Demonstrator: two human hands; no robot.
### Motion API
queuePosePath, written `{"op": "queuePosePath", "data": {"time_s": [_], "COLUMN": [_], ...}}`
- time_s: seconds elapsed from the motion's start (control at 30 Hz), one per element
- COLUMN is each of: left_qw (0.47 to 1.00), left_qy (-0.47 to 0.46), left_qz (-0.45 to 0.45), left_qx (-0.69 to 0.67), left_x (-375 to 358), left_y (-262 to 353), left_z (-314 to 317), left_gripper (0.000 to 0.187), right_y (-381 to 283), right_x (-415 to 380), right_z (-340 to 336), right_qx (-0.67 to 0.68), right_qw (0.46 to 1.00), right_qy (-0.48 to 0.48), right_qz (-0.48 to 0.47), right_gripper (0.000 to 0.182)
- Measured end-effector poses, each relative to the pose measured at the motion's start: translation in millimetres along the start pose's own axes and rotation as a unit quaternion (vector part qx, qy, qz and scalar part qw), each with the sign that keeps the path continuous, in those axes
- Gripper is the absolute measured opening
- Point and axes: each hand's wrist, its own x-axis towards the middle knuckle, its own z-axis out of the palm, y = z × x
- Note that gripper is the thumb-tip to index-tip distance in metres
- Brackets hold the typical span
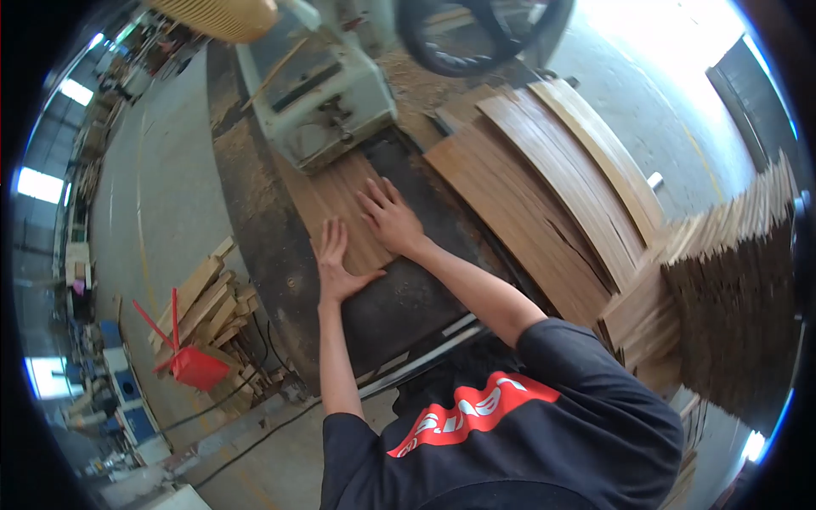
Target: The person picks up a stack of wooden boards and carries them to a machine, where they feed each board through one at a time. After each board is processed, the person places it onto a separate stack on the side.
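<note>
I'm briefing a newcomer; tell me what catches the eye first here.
Probably the bright red object on the left, by the wood scraps. Then the left hand and right hand, on the brown board at the machine, near the centre; at far right, a tall stack of boards.

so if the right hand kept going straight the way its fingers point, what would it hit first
Likely the pale machine housing, just ahead of the right hand and over the wooden board; how high its lower edge sits above the board is unclear from this view.
</note>
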Motion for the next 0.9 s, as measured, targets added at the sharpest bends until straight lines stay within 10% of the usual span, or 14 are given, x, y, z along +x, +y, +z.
{"op": "queuePosePath", "data": {"time_s": [0.27,0.5,0.73,0.9], "left_qw": [0.992,0.986,0.982,0.98], "left_qy": [0.117,0.136,0.134,0.139], "left_qz": [-0.005,-0.093,-0.113,-0.122], "left_qx": [0.046,0.034,0.065,0.077], "left_x": [-4.8,1.8,-2.7,-2.9], "left_y": [-21.5,-23.1,-22.5,-25.7], "left_z": [24.1,26.3,24.5,25.3], "left_gripper": [0.083,0.065,0.067,0.067], "right_y": [11.0,137.2,290.5,342.0], "right_x": [-26.8,-101.9,-119.1,-106.4], "right_z": [-109.0,-289.7,-411.1,-441.7], "right_qx": [0.031,-0.241,-0.198,-0.102], "right_qw": [0.998,0.935,0.878,0.839], "right_qy": [0.056,0.144,-0.101,-0.241], "right_qz": [-0.022,0.218,0.423,0.476], "right_gripper": [0.052,0.08,0.137,0.146]}}
